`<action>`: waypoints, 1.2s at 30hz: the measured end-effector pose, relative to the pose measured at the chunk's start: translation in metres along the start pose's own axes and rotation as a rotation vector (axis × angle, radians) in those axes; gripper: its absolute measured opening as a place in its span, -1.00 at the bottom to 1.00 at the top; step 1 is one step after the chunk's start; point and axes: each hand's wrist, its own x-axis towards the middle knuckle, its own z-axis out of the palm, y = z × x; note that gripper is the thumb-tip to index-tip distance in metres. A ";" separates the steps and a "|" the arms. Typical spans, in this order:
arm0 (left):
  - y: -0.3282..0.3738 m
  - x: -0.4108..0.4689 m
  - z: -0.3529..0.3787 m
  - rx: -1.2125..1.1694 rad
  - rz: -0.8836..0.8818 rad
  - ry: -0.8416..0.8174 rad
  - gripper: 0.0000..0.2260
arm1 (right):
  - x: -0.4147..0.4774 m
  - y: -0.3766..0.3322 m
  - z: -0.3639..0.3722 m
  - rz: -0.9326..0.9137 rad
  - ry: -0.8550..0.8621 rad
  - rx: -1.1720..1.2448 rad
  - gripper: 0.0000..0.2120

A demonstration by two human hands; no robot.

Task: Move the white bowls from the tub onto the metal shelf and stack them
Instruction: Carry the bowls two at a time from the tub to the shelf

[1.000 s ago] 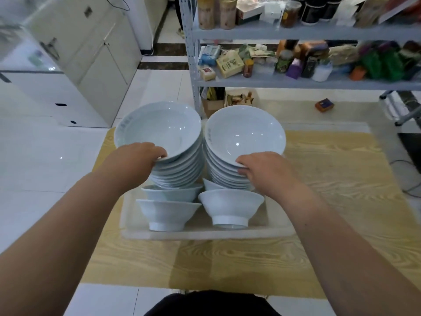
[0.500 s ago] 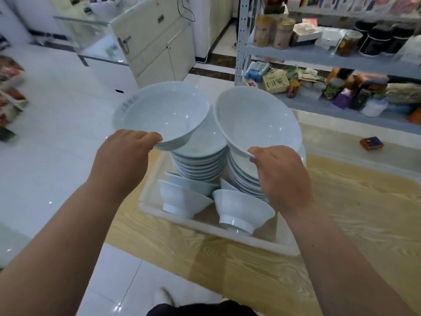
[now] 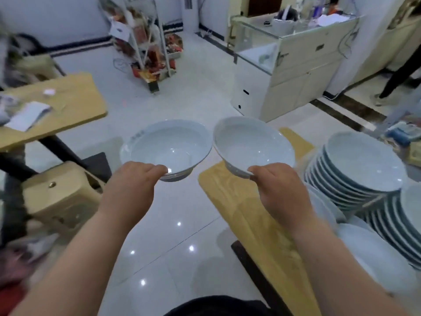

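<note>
**One white bowl in each hand, held in the air**

L bowl (image 3: 166, 147) is upright, and my left hand (image 3: 131, 185) grips its near rim w/ thumb on top; the other fingers are under it, hidden. R bowl (image 3: 252, 144) is tilted a bit away from me, and my right hand (image 3: 280, 192) grips its near rim the same way. The two rims are just beside each other; can't tell if they touch. L bowl hangs over the tiled floor (image 3: 182, 224), R bowl over the corner of the wood table (image 3: 257, 224).

To my right on that table are two tall stacks of white bowls: the nearer-to-centre stack (image 3: 362, 165) and a second stack (image 3: 410, 215) at the frame edge. The area below them is white and blurry, can't tell what it is.

Further out, on the L, are another wood table (image 3: 57, 103) w/ papers and a beige stool (image 3: 63, 197). At the back are a goods rack (image 3: 148, 49) and a white cabinet w/ glass top (image 3: 291, 71). Another person's leg (image 3: 396, 78) shows far R.
</note>
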 end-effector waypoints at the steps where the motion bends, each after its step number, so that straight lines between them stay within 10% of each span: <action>1: -0.021 -0.017 -0.002 0.025 -0.043 -0.026 -0.54 | 0.013 -0.020 0.014 -0.038 -0.017 0.026 -0.76; 18: -0.208 -0.242 -0.072 0.271 -0.866 -0.001 -0.76 | 0.206 -0.353 0.153 -0.777 -0.229 0.428 -0.88; 36: -0.285 -0.254 -0.229 0.962 -1.371 0.104 -0.61 | 0.396 -0.658 0.120 -1.480 0.168 0.942 -0.85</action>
